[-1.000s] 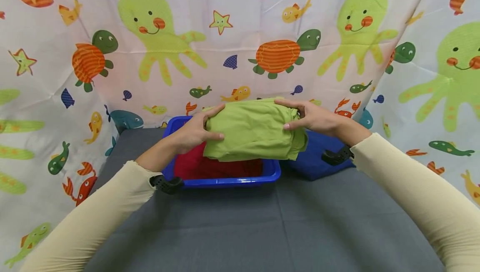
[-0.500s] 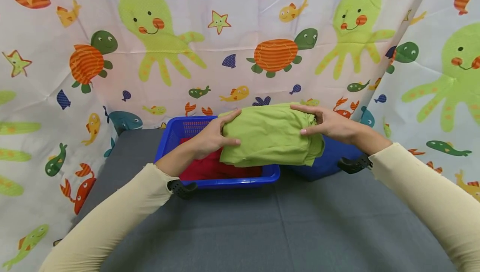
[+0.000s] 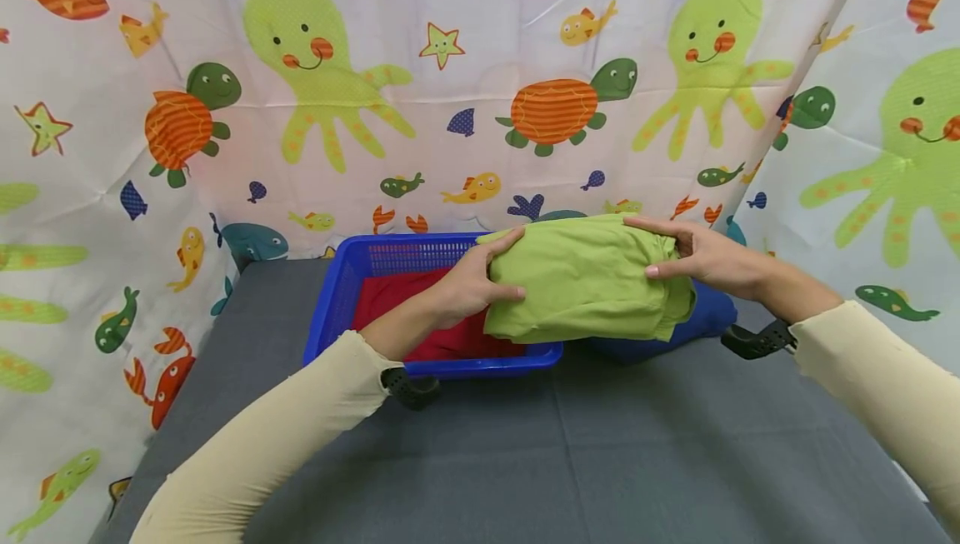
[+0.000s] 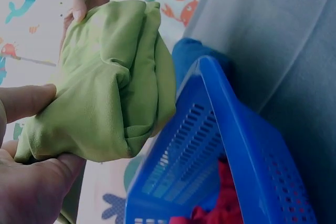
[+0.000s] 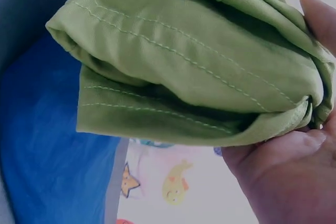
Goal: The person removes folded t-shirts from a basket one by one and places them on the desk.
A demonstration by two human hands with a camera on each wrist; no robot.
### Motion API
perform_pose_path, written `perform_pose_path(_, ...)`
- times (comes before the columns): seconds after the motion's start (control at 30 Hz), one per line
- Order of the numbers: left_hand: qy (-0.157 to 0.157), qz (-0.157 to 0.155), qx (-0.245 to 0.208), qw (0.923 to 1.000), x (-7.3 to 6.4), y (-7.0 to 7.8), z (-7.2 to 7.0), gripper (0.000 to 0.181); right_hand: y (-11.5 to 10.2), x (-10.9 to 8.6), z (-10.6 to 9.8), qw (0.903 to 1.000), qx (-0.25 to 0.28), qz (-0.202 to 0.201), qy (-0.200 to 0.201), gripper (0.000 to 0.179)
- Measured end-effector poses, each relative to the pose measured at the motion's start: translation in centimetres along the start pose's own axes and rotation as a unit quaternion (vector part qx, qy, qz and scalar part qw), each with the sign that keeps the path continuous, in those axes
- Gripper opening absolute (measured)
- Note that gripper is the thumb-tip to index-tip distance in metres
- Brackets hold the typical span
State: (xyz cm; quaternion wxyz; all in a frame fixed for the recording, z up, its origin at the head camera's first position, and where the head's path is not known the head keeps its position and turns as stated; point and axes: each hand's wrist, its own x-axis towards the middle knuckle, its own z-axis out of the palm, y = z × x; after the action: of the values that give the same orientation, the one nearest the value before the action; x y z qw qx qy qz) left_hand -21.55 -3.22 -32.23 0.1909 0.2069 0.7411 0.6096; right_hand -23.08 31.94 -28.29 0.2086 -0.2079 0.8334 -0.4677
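Note:
A folded light-green garment (image 3: 577,281) with stitched hems is held up in the air between both hands. My left hand (image 3: 467,287) grips its left end, thumb on the near face. At the other end my right hand (image 3: 712,261) pinches the layered edge, where double stitching shows on the green cloth (image 5: 173,56) in the right wrist view. Below and to the left stands a blue plastic basket (image 3: 321,311) with red cloth (image 3: 390,298) inside. Behind the garment's lower right side lies a blue cloth (image 3: 708,315), partly hidden by it.
A dark grey cloth (image 3: 510,452) covers the table. A white curtain (image 3: 480,27) printed with sea animals hangs behind and along both sides. The basket's perforated wall (image 4: 189,129) rises close to the left hand.
Both hands have carried the green garment to the right and slightly down, away from above the basket. More of the red cloth and the basket shows now.

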Motion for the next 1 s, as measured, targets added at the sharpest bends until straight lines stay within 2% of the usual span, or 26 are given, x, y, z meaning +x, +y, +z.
perform_pose_path(0.27,-0.007,0.009,0.003,0.9999,1.3,0.5,1.8,0.092,1.2,-1.7,-1.1,0.9999,-0.011,-0.004,0.012,0.078)
perform_pose_path(0.53,-0.016,0.012,0.017,0.9997,2.7,-0.1,3.5,0.093,2.4,-2.6,-2.2,0.9990,-0.039,0.011,0.019,0.078)
perform_pose_path(0.83,-0.021,0.017,0.024,0.9993,4.3,-0.1,5.8,0.094,4.4,-3.9,-4.0,0.9934,-0.085,0.067,0.037,0.076)
perform_pose_path(1.0,-0.021,0.012,0.005,0.9997,5.1,0.0,7.1,0.094,5.4,-4.4,-5.0,0.9901,-0.104,0.084,0.043,0.075)
